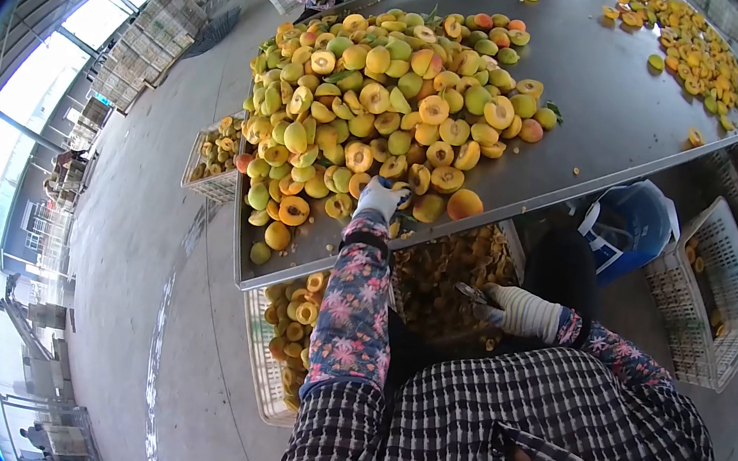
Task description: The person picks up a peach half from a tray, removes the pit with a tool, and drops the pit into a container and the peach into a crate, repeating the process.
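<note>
A big heap of yellow-green peaches and halved peaches (387, 101) lies on a steel table (612, 114). My left hand (381, 198), in a white glove with a floral sleeve, reaches onto the near edge of the heap and closes on a peach there. My right hand (516, 310), also gloved, hovers below the table edge over a crate of pits and scraps (448, 275) and grips a small metal tool (473, 294).
A white crate of halved peaches (281, 350) stands below the table at left. Another crate (214, 157) sits at the table's far left side. A blue bucket (634, 225) and an empty white basket (709, 293) stand right. Other people work at the far end and right.
</note>
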The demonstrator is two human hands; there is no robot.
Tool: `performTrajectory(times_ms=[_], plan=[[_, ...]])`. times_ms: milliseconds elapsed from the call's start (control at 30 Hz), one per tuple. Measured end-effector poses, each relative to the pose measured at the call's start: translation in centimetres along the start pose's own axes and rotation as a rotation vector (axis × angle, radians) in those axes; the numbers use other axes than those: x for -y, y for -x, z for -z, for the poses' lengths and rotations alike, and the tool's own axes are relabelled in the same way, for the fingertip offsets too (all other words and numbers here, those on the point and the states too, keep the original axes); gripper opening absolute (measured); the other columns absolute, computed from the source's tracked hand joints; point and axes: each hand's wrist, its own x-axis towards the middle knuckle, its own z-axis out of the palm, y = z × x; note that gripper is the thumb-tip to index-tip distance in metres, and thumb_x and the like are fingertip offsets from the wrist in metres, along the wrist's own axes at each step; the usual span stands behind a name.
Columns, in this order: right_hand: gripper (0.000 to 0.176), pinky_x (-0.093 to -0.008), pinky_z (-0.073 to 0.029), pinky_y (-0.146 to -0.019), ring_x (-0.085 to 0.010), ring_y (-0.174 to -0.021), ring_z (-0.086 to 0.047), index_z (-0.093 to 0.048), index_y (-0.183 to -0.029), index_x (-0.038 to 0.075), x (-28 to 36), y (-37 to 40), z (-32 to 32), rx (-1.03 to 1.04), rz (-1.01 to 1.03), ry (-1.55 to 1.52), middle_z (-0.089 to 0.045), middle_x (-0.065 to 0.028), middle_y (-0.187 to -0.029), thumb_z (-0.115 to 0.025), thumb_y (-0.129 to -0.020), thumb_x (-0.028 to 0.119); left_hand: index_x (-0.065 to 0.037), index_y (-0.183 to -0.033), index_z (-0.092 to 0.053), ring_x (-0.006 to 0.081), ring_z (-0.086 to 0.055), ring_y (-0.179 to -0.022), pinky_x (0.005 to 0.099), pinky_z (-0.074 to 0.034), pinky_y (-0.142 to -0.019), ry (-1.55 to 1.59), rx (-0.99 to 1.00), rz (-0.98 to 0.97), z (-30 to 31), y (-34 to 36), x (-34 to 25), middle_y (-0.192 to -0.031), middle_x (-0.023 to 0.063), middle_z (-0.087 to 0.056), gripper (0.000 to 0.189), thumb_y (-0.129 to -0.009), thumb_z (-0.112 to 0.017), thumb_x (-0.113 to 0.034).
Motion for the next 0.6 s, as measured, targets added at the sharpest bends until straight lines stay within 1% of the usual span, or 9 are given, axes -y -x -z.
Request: performTrajectory(times_ms=[33,67,133,200,233,267,333,433,600], plan=[[0.05,-0.0402,-0.051,-0.076,-0.0318,-0.085,-0.066,-0.051,-0.122,0.0,-0.7,-0.5,-0.3,-0.058,0.091,-0.001,-0.065,-0.0212,-0.092,-0.053,-0.097,0.043,0.005,-0.119,-0.056,0.027,-0.065,-0.104,0.0388,-0.053,-0.088,0.409,0.026,-0.013,-1.8,-2.3,3.0,-0.112,0.0134,-0.067,0.058,-0.077,-0.081,-0.025],[0.049,-0.039,-0.051,-0.076,-0.0311,-0.085,-0.066,-0.051,-0.122,0.0,-1.8,-1.2,-0.7,-0.114,0.182,-0.004,-0.065,-0.0205,-0.092,-0.053,-0.097,0.041,0.004,-0.116,-0.055,0.0243,-0.066,-0.1,0.0372,-0.056,-0.083,0.768,0.022,0.058,-0.3,1.9,0.1,-0.104,0.0099,-0.067,0.041,-0.083,-0.073,-0.015],[0.044,-0.037,-0.05,-0.076,-0.0297,-0.084,-0.065,-0.052,-0.12,0.0,-2.6,-2.1,-1.3,-0.204,0.327,-0.11,-0.064,-0.0191,-0.091,-0.053,-0.098,0.038,-0.01,-0.111,-0.054,0.0276,-0.067,-0.092,0.0423,-0.059,-0.075,1.324,0.182,-0.066,1.5,6.2,-1.1,-0.114,0.0113,-0.064,0.025,-0.088,-0.063,-0.007],[0.038,-0.0352,-0.049,-0.076,-0.0283,-0.083,-0.064,-0.052,-0.117,0.0,-1.7,-2.7,-1.4,-0.264,0.422,-0.315,-0.063,-0.0178,-0.091,-0.053,-0.099,0.033,-0.012,-0.115,-0.054,0.0283,-0.066,-0.097,0.0446,-0.059,-0.079,1.558,0.171,-0.197,1.1,10.2,-2.1,-0.119,0.0109,-0.062,0.029,-0.088,-0.061,-0.004],[0.032,-0.0343,-0.048,-0.075,-0.0267,-0.082,-0.063,-0.052,-0.114,0.0,-0.1,-2.2,-0.9,-0.326,0.412,-0.284,-0.062,-0.0161,-0.091,-0.054,-0.099,0.028,-0.013,-0.117,-0.054,0.0286,-0.065,-0.099,0.0457,-0.059,-0.081,1.679,0.157,-0.268,0.7,12.3,-2.9,-0.121,0.0107,-0.06,0.031,-0.088,-0.06,-0.003],[0.032,-0.0357,-0.049,-0.073,-0.0282,-0.08,-0.064,-0.052,-0.111,-0.001,2.6,-0.9,0.6,-0.343,0.382,-0.218,-0.062,-0.016,-0.087,-0.055,-0.099,0.028,-0.014,-0.122,-0.054,0.0279,-0.062,-0.107,0.0437,-0.057,-0.087,1.684,0.173,-0.287,0.9,14.8,-4.1,-0.123,0.0105,-0.059,0.036,-0.088,-0.062,-0.006],[0.032,-0.0393,-0.05,-0.07,-0.0339,-0.078,-0.065,-0.051,-0.114,-0.001,4.3,-1.2,1.3,-0.425,0.476,-0.137,-0.063,-0.0182,-0.084,-0.056,-0.098,0.027,-0.01,-0.125,-0.054,0.0276,-0.063,-0.107,0.0372,-0.056,-0.086,1.433,0.073,-0.267,0.2,17.6,-5.3,-0.126,0.0105,-0.058,0.034,-0.102,-0.05,-0.035],[0.032,-0.0443,-0.051,-0.066,-0.0394,-0.076,-0.065,-0.05,-0.111,0.0,6.7,-1.2,2.0,-0.55,0.517,0.185,-0.064,-0.0198,-0.082,-0.057,-0.096,0.027,-0.006,-0.125,-0.053,0.0248,-0.063,-0.103,0.0344,-0.054,-0.087,1.56,0.117,-0.199,-1.1,18.9,-5.6,-0.119,0.0118,-0.061,0.052,-0.103,-0.041,-0.051],[0.03,-0.0472,-0.052,-0.059,-0.0386,-0.07,-0.066,-0.048,-0.104,0.001,6.3,-2.5,1.6,-0.581,0.439,0.511,-0.066,-0.0174,-0.078,-0.057,-0.095,0.029,0.0,-0.116,-0.058,0.0197,-0.064,-0.093,0.0298,-0.051,-0.088,1.207,-0.109,-0.328,-1.8,20.7,-6.9,-0.105,0.0107,-0.065,0.061,-0.103,-0.035,-0.055]])
